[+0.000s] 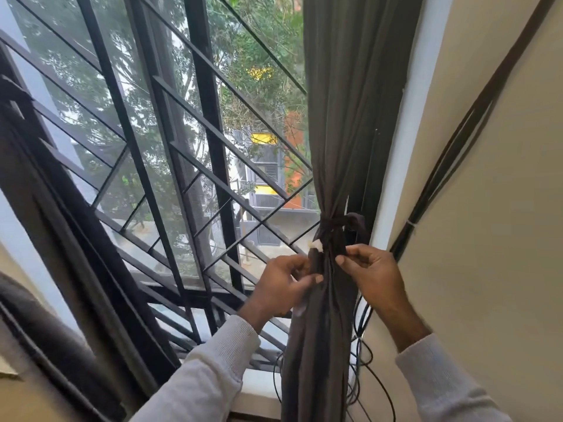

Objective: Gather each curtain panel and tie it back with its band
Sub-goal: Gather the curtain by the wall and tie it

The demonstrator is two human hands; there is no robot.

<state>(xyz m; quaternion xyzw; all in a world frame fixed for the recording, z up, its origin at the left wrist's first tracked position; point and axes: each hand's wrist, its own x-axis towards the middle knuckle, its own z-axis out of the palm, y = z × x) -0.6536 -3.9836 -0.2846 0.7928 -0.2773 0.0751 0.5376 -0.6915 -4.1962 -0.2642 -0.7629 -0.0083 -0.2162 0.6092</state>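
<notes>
Both hands on band ends, curtain bunched at window's rt edge.
L hand pinches one band end, R hand pinches the other, just below the wrap round gathered curtain panel; window grille to the left, cables on wall at right.

A black metal window grille of upright and slanting bars fills the left and middle of the view. Through the grille, green leafy trees stand outside, and beyond them, to the grille's right, an orange and yellow building. Right of the grille rises a white window frame edge, then a plain cream wall. Thin black cables run slantwise down that wall, bound by a small white tie, and hang in loops below the grille's right corner.
</notes>
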